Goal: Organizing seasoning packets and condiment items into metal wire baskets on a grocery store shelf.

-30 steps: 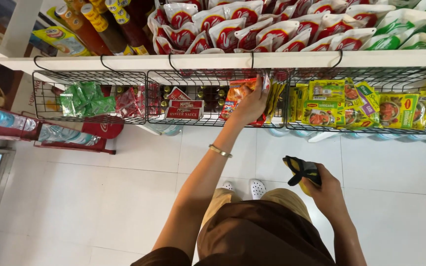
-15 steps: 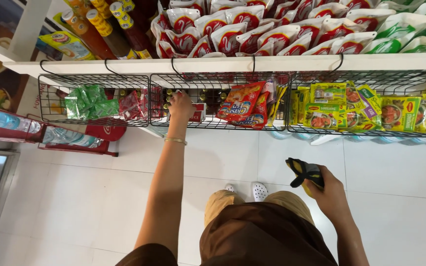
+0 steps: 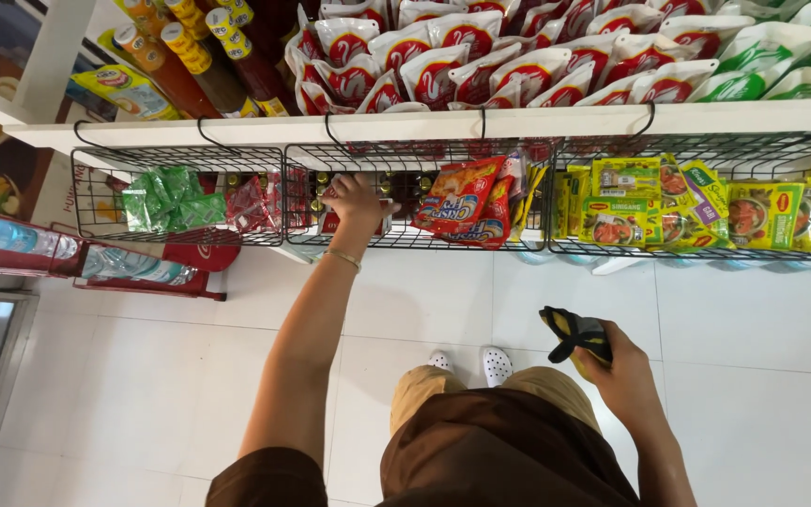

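Reaching into the middle wire basket (image 3: 304,202), the left hand (image 3: 357,202) rests on the front rim with its fingers curled down among the small red packs (image 3: 332,222) and dark little bottles (image 3: 404,188) inside; I cannot tell whether the fingers have closed on anything or only touch it. The right hand (image 3: 617,361) hangs low by the hip, well apart from the shelf (image 3: 518,120), closed around a black and yellow pouch (image 3: 570,333). To handle this well, the left hand would do best to work from the top of the basket rather than through the wire — the mesh is narrow and fingers could snag. Just to the right stand tall orange snack bags (image 3: 462,197), leaning and loosely propped; a careless elbow or wrist could tip them forward over the rim. Keeping the wrist straight and lifting upward, not dragging sideways, looks the safer way — and the bracelet (image 3: 342,258) should stay clear of the wire
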